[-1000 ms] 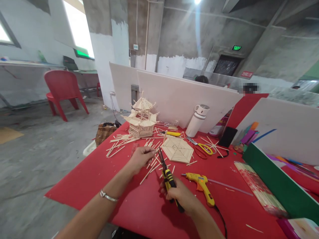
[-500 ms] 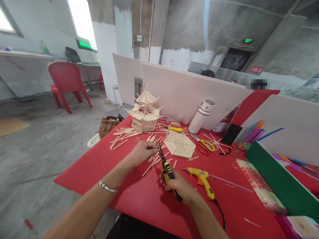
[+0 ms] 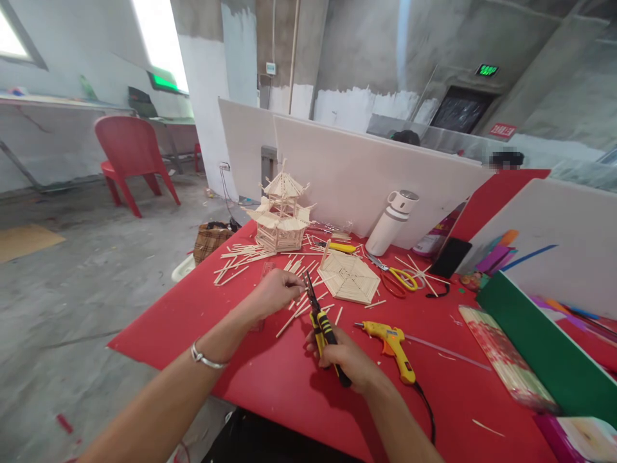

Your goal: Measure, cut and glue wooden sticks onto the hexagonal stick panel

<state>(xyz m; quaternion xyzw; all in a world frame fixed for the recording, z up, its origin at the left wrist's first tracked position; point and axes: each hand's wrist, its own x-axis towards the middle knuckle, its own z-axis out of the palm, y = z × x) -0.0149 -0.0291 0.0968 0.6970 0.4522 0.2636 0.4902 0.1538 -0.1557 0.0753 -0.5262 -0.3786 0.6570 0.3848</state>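
Note:
My right hand (image 3: 344,357) is wrapped round the yellow-and-black handles of a pair of pliers (image 3: 324,325), whose dark jaws point up and away from me. Close to the jaws, my left hand (image 3: 277,292) has its thumb and fingers pinched together; whatever they hold is too small to make out. Beyond the hands lies a flat hexagonal panel of thin wooden sticks (image 3: 349,278), with a short upright piece at its left corner. Loose wooden sticks (image 3: 289,325) are scattered beneath and around the left hand. A small stick pagoda (image 3: 282,215) stands behind them.
A yellow glue gun (image 3: 393,347) lies right of the pliers, its cord running toward me. Farther back are yellow-handled scissors (image 3: 403,278), a white flask (image 3: 391,222) and a dark phone (image 3: 450,257). A stick bundle (image 3: 506,354) lies beside a green panel (image 3: 544,341).
The view has shifted slightly. Both hands and the pliers keep nearly the same place over the table, with the left fingers still pinched by the jaws.

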